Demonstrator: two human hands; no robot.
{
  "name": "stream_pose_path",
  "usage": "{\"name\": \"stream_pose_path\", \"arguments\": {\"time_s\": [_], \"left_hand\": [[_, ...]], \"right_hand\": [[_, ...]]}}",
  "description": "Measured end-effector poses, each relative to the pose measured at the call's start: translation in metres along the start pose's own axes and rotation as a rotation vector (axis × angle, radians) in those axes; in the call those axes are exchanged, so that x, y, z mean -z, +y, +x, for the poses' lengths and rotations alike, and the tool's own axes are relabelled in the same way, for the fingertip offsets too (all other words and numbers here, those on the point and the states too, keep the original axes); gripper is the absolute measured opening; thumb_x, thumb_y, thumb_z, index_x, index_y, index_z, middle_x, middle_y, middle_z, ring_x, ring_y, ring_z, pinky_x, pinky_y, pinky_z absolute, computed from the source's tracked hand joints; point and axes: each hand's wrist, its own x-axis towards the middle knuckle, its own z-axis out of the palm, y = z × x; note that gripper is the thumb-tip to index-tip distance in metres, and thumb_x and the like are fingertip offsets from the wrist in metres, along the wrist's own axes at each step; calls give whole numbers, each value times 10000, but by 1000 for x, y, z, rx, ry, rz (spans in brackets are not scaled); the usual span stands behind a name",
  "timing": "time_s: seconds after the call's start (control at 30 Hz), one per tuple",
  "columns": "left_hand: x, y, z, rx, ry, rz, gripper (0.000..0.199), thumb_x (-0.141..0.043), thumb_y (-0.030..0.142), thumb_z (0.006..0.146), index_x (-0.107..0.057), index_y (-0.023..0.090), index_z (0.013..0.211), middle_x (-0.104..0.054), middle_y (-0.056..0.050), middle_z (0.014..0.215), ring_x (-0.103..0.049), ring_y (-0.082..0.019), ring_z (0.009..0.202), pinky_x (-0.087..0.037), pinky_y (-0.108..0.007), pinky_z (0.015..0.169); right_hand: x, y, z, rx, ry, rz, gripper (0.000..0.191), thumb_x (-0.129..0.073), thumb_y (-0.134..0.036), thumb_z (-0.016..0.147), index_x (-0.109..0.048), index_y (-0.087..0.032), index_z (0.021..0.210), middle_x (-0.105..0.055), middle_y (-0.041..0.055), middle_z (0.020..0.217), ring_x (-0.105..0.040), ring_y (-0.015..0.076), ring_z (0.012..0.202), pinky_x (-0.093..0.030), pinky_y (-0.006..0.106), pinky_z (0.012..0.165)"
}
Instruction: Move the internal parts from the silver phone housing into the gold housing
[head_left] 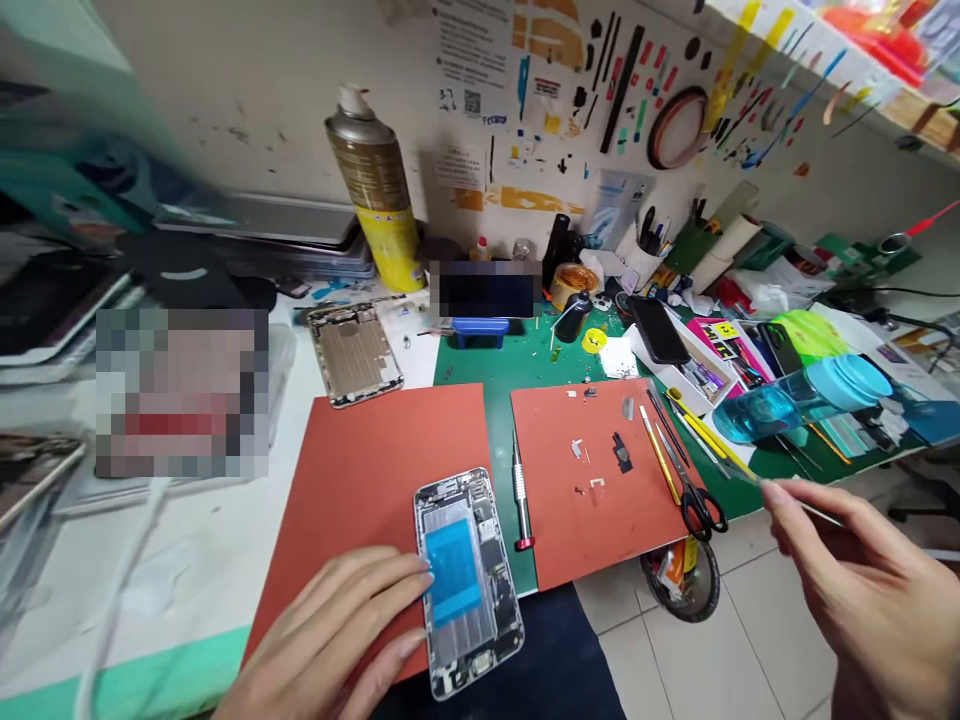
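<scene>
An opened phone with a blue adhesive sheet in its battery bay lies at the front of the left red-brown mat. My left hand grips its left edge, fingertips on the frame and thumb lower down. Out to the right, my right hand pinches a thin yellow stick-like tool between thumb and fingers; its exact kind is unclear. Between the mats lies a screwdriver with a red cap. Small phone parts are scattered on the right mat.
Black-handled scissors lie on the right mat's edge, near a blue water bottle. Another phone housing lies behind the left mat, with a yellow spray can beyond. A black phone rests on a white box.
</scene>
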Motion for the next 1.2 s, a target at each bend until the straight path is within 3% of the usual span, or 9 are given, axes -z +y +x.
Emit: {"name": "stream_pose_path", "arguments": {"time_s": [0.07,0.13,0.23,0.43,0.5,0.63,0.73,0.9,1.2], "left_hand": [[2,1,3,-25,-16,-5,307,-553,351,1091,-671,244,1353,-759,-71,1266,-698,-213,1176,-606,-282,953],[3,2,4,-21,-9,-23,283,-568,307,1086,-678,235,1336,-758,-76,1262,-691,-215,1173,-605,-290,950],[2,5,5,-12,35,-70,253,-572,250,1083,-689,217,1305,-763,-82,1242,-686,-221,1163,-609,-320,950],[1,8,6,0,59,-73,248,-598,211,1065,-697,175,1290,-768,-103,1237,-689,-242,1156,-620,-375,953],[0,8,6,0,60,-64,240,-582,225,1078,-698,172,1281,-765,-105,1243,-685,-247,1162,-616,-385,955],[-3,9,8,-11,74,-24,244,-562,234,1089,-695,152,1276,-767,-110,1232,-687,-258,1159,-609,-413,964],[-4,11,10,-18,68,25,239,-555,217,1089,-693,128,1263,-767,-111,1221,-680,-273,1149,-607,-432,949],[-3,12,11,-27,77,65,225,-536,220,1100,-693,125,1230,-771,-104,1202,-668,-281,1136,-597,-432,929],[-3,14,13,-30,73,83,236,-524,236,1100,-713,134,1197,-780,-90,1173,-679,-277,1111,-584,-425,921]], "right_hand": [[1,-26,-11,20,-96,272,201,-895,-355,859,-796,-255,1002,-739,8,845,-653,153,645,-506,259,565],[-8,-45,-19,110,-288,395,121,-873,-261,880,-790,-254,967,-744,2,842,-662,140,652,-522,235,557],[-33,-61,-26,185,-476,422,36,-801,-228,945,-774,-248,957,-753,5,848,-692,138,687,-559,221,589],[-63,-68,-30,273,-630,417,54,-770,-285,970,-810,-253,950,-803,26,924,-785,179,787,-655,234,671],[-64,-70,-34,261,-589,419,64,-791,-281,952,-838,-263,992,-833,30,974,-817,203,821,-693,250,725],[-73,-92,-54,147,-390,520,188,-826,-220,915,-844,-282,1092,-852,19,1053,-842,211,897,-716,268,849],[-96,-115,-78,152,-378,683,219,-810,-147,908,-835,-283,1079,-854,5,1039,-846,204,876,-728,277,824],[-132,-131,-99,204,-298,655,272,-801,-91,907,-819,-254,1125,-854,17,1054,-840,192,854,-723,297,841],[-140,-131,-101,249,-294,607,258,-787,-96,921,-806,-236,1137,-849,29,1040,-831,199,850,-714,311,809]]}}
